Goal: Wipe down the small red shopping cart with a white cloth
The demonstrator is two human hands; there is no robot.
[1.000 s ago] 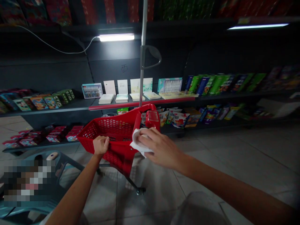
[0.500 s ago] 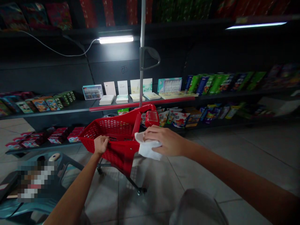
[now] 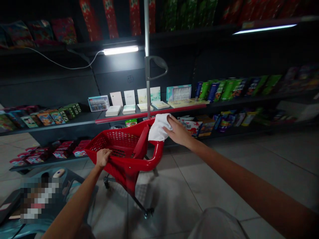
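A red shopping cart (image 3: 124, 159) with perforated basket walls stands in front of me on dark wheels. My left hand (image 3: 102, 157) is closed over the near rim of its basket. A white cloth (image 3: 159, 128) lies against the far part of the cart's red handle, bunched under my right hand (image 3: 176, 130), whose fingers press on it. The cloth hides the panel in the middle of the handle. A metal pole with a grey loop grip (image 3: 157, 68) rises behind the cart's handle.
Behind the cart run dark shelves with a red front edge (image 3: 124, 117), bearing notebooks (image 3: 113, 110), green and blue packets (image 3: 228, 90) and snack bags (image 3: 191, 126). A lit tube (image 3: 121, 50) hangs above. A grey-blue plastic stool or cart (image 3: 63, 179) stands at lower left on the tiled floor.
My right hand has moved the white cloth from the near side of the handle up and away to its far side. My left hand stays on the basket rim.
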